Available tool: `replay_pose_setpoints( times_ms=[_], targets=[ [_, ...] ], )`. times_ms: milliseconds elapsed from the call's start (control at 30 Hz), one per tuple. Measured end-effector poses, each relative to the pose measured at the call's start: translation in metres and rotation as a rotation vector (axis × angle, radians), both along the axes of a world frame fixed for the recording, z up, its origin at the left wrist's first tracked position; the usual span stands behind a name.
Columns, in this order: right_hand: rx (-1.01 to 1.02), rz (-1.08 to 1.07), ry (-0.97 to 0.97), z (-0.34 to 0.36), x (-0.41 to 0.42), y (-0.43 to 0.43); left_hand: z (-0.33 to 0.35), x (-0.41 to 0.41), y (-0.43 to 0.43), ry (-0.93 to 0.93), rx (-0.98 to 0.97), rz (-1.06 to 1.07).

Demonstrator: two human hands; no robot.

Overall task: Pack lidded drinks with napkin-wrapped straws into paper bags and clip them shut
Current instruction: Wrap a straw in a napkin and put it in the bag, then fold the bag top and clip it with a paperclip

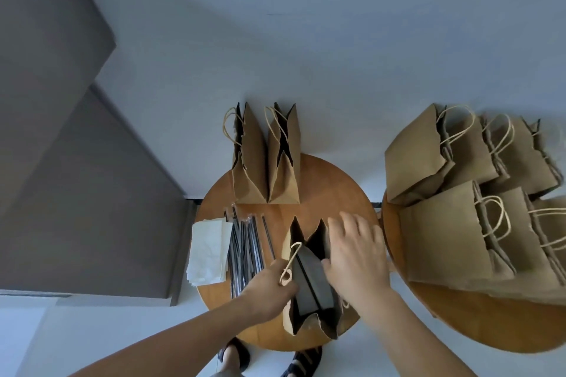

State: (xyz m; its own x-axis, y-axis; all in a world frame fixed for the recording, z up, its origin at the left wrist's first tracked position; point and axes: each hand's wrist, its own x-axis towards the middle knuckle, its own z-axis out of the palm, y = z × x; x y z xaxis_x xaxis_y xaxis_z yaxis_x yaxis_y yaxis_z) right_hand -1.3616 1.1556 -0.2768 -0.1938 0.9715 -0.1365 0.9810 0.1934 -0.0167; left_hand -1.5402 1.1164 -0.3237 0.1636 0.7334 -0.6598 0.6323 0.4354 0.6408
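the open paper bag (318, 326) stood at the near edge of a round wooden table (333, 184). the left hand (269, 288) gripped its left rim by the twine handle (289, 266), while the right hand (356, 260) lay over its right wall with straight, spread fingers (thumb at the mouth). napkins (209, 251) and wrapped straws (245, 254) lay to the left, and two bags (284, 180) stood behind. a second table (459, 324) on the right carried a pile of bags (444, 239). a white wall (306, 40) rose behind, with a dark panel (76, 162) on the left.

This is looking like a plain room at home: white walls (306, 40), two round wooden benches (324, 180) carrying paper bags (444, 239), straws (245, 248), napkins (208, 251).
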Motion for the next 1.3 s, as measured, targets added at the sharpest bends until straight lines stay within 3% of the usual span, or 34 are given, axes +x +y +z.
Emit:
replay_pose_setpoints(
  times_ms=[33,133,233,333,467,567,633,700,833,933,1000,1133,1300],
  targets=[
    [-0.074,-0.058,0.031,0.004,0.011,0.003,0.000,0.002,0.000,0.005,0.010,-0.014],
    [-0.558,-0.305,0.330,0.004,0.034,0.012,0.001,0.010,-0.004,-0.011,0.025,-0.004],
    [-0.761,-0.500,0.731,-0.009,0.043,0.010,0.001,0.021,-0.010,-0.014,0.015,-0.001],
    [-0.804,-0.614,1.055,-0.015,0.034,0.004,0.005,0.037,-0.015,-0.039,0.026,-0.005],
    [-0.748,-0.658,1.148,-0.017,0.018,-0.001,0.004,0.056,-0.020,-0.091,-0.007,0.057],
    [-0.722,-0.700,1.237,-0.017,0.018,-0.004,0.000,0.053,-0.027,-0.270,-0.098,0.184],
    [-0.708,-0.753,1.285,-0.016,0.021,-0.005,-0.002,0.049,-0.034,-0.194,-0.081,0.113],
    [-0.718,-0.754,1.281,-0.016,0.023,-0.006,-0.008,0.053,-0.040,0.017,-0.004,0.016],
    [-0.778,-0.640,1.296,-0.021,0.019,-0.011,-0.010,0.074,-0.032,0.292,0.140,0.105],
    [-0.681,-0.545,1.232,-0.032,0.026,-0.009,-0.006,0.072,-0.019,0.438,0.200,0.060],
    [-0.533,-0.478,1.094,-0.047,0.043,-0.005,-0.004,0.064,-0.013,0.458,0.204,0.025],
    [-0.297,-0.334,0.566,-0.097,0.095,0.013,-0.002,0.047,-0.005,0.498,0.250,-0.175],
    [-0.361,-0.319,0.237,-0.150,0.127,0.037,-0.002,0.031,0.008,0.378,0.218,-0.254]
  ],
)
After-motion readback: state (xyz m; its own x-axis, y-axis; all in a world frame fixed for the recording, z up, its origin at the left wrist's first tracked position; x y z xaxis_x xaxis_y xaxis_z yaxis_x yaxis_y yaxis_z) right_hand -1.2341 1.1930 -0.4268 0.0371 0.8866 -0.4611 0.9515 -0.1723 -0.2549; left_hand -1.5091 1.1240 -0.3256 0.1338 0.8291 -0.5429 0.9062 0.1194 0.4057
